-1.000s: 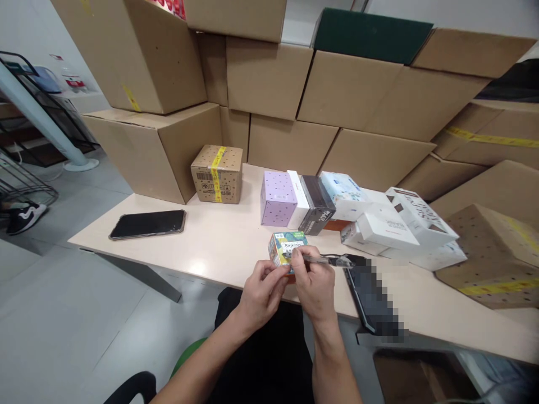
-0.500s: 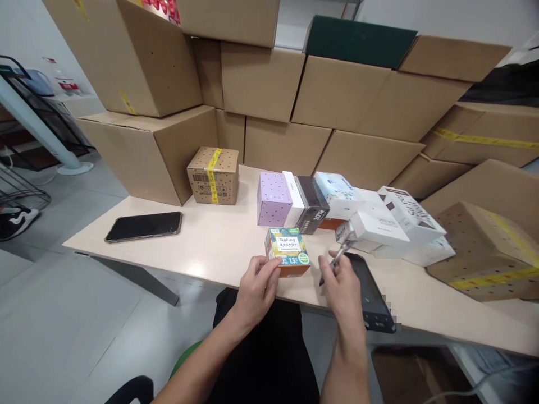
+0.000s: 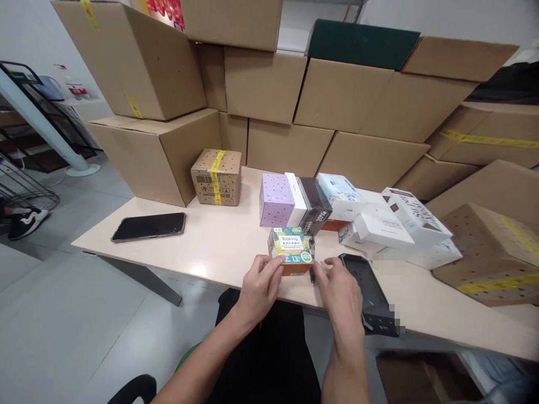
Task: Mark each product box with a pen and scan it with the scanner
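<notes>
A small yellow, teal and orange carton (image 3: 289,245) marked "Binking" sits near the table's front edge. My left hand (image 3: 263,283) pinches its front left corner, the thumb and index finger pressed on it. A pen (image 3: 312,255) lies against the carton's right side, pointing away from me. Just right of the pen is my right hand (image 3: 340,289), its thumb and index finger apart and nothing visible between them; its other fingers are partly hidden. Beside that hand lies a dark tablet (image 3: 370,283) in a black case.
Behind the carton stand a purple box (image 3: 276,199), a dark box (image 3: 314,205) and several white boxes (image 3: 385,227). A phone (image 3: 149,226) lies at the left of the table (image 3: 219,247), near a taped brown box (image 3: 217,179). Large cartons (image 3: 278,140) line the back.
My right hand has let go of the pen, which now lies beside the small carton. My left hand keeps hold of the carton. The view has shifted slightly.
</notes>
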`<state>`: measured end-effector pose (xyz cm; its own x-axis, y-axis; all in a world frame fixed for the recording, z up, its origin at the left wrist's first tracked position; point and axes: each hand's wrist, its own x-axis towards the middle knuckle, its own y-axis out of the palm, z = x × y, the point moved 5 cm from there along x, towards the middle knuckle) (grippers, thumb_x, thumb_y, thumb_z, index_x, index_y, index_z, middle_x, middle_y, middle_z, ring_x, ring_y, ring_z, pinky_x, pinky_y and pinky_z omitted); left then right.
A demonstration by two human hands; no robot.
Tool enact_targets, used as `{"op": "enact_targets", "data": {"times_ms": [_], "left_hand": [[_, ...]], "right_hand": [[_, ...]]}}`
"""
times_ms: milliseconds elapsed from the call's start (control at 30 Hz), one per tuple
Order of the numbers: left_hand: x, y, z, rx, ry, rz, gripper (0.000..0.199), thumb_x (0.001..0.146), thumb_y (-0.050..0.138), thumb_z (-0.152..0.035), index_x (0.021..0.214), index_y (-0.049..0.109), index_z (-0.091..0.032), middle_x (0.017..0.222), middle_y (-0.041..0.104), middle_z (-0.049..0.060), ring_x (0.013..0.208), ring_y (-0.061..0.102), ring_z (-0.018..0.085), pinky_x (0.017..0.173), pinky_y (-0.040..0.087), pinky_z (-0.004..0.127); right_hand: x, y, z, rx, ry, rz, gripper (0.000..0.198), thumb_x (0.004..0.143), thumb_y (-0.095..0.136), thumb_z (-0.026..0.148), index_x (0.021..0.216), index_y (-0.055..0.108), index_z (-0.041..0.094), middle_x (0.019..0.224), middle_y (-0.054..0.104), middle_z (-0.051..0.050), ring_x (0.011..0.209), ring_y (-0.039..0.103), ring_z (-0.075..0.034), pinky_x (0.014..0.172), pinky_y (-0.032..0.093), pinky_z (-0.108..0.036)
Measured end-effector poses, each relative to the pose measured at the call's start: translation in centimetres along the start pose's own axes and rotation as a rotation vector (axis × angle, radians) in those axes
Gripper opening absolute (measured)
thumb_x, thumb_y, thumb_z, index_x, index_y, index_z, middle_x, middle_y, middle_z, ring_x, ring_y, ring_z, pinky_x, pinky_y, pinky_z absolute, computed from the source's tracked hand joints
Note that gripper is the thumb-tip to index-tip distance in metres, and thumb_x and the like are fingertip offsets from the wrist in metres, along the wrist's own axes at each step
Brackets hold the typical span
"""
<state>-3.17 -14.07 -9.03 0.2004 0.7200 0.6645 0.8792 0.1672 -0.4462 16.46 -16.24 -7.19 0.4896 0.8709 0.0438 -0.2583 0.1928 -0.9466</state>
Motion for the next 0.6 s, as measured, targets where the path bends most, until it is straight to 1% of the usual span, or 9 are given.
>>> {"op": "enact_targets", "data": {"times_ms": [67, 100, 167, 200, 267, 333, 400, 500, 600], "left_hand": [[0.0, 0.1, 0.1, -0.015, 0.004, 0.006, 0.034, 0.097, 0.05, -0.016, 0.13, 0.055, -0.022, 0.098, 0.052, 0.005, 0.087, 0.059, 0.013, 0.075, 0.053, 0.024], [-0.1, 0.1, 0.2, -0.022, 0.007, 0.007, 0.035, 0.097, 0.05, -0.016, 0.131, 0.055, -0.023, 0.098, 0.052, 0.005, 0.088, 0.059, 0.013, 0.075, 0.053, 0.024], [-0.2, 0.1, 0.4, -0.028, 0.011, 0.006, 0.036, 0.097, 0.049, -0.016, 0.132, 0.054, -0.023, 0.098, 0.052, 0.005, 0.088, 0.059, 0.013, 0.075, 0.053, 0.024], [-0.2, 0.1, 0.4, -0.028, 0.012, 0.004, 0.036, 0.098, 0.049, -0.016, 0.133, 0.054, -0.024, 0.099, 0.052, 0.005, 0.088, 0.06, 0.013, 0.076, 0.053, 0.024], [-0.3, 0.2, 0.5, -0.028, 0.008, 0.001, 0.036, 0.098, 0.049, -0.017, 0.133, 0.054, -0.024, 0.099, 0.052, 0.005, 0.088, 0.06, 0.013, 0.076, 0.053, 0.025], [-0.3, 0.2, 0.5, -0.027, 0.003, 0.006, 0.036, 0.098, 0.048, -0.017, 0.133, 0.054, -0.024, 0.099, 0.052, 0.005, 0.088, 0.06, 0.013, 0.076, 0.054, 0.025], [-0.3, 0.3, 0.6, -0.025, 0.003, 0.013, 0.037, 0.098, 0.048, -0.017, 0.134, 0.053, -0.025, 0.1, 0.053, 0.005, 0.089, 0.06, 0.013, 0.077, 0.054, 0.025], [-0.4, 0.2, 0.5, -0.016, 0.022, 0.007, 0.04, 0.098, 0.047, -0.017, 0.137, 0.051, -0.026, 0.1, 0.053, 0.006, 0.09, 0.059, 0.013, 0.078, 0.054, 0.026], [-0.6, 0.1, 0.5, -0.009, 0.039, -0.001, 0.042, 0.098, 0.047, -0.017, 0.14, 0.049, -0.026, 0.1, 0.053, 0.006, 0.09, 0.059, 0.014, 0.077, 0.055, 0.026]], "right_hand": [[-1.2, -1.0, -1.7, -0.015, -0.03, -0.177, 0.054, 0.093, 0.043, 0.058, 0.121, 0.06, 0.015, 0.109, 0.066, -0.017, 0.102, 0.062, -0.032, 0.083, 0.047, -0.04], [-1.8, -1.5, -2.7, -0.057, -0.038, -0.263, 0.059, 0.091, 0.044, 0.062, 0.123, 0.06, 0.014, 0.117, 0.063, -0.019, 0.109, 0.058, -0.035, 0.089, 0.046, -0.044], [-2.7, -1.9, -4.9, -0.165, -0.001, -0.346, 0.07, 0.087, 0.045, 0.068, 0.131, 0.057, 0.015, 0.134, 0.052, -0.024, 0.121, 0.049, -0.044, 0.095, 0.042, -0.055], [-2.9, -1.9, -6.1, -0.206, 0.038, -0.338, 0.075, 0.086, 0.045, 0.07, 0.136, 0.054, 0.015, 0.14, 0.046, -0.026, 0.124, 0.045, -0.047, 0.095, 0.041, -0.06], [-2.8, -1.3, -8.0, -0.236, 0.119, -0.241, 0.083, 0.084, 0.045, 0.073, 0.143, 0.047, 0.015, 0.143, 0.042, -0.027, 0.126, 0.043, -0.049, 0.094, 0.041, -0.062], [-2.5, -0.6, -9.3, -0.218, 0.157, -0.129, 0.084, 0.085, 0.043, 0.073, 0.146, 0.042, 0.016, 0.139, 0.047, -0.025, 0.124, 0.047, -0.047, 0.095, 0.042, -0.06], [-2.2, -0.2, -9.8, -0.201, 0.156, -0.081, 0.08, 0.087, 0.04, 0.07, 0.147, 0.041, 0.018, 0.134, 0.052, -0.022, 0.121, 0.05, -0.044, 0.094, 0.043, -0.057], [-2.2, -0.1, -9.7, -0.179, 0.105, -0.125, 0.075, 0.089, 0.04, 0.065, 0.145, 0.044, 0.016, 0.126, 0.058, -0.022, 0.116, 0.053, -0.043, 0.091, 0.045, -0.054], [-2.6, -0.2, -9.2, -0.076, 0.041, -0.228, 0.077, 0.086, 0.045, 0.064, 0.14, 0.049, 0.009, 0.117, 0.063, -0.024, 0.112, 0.057, -0.041, 0.091, 0.045, -0.054]]}}
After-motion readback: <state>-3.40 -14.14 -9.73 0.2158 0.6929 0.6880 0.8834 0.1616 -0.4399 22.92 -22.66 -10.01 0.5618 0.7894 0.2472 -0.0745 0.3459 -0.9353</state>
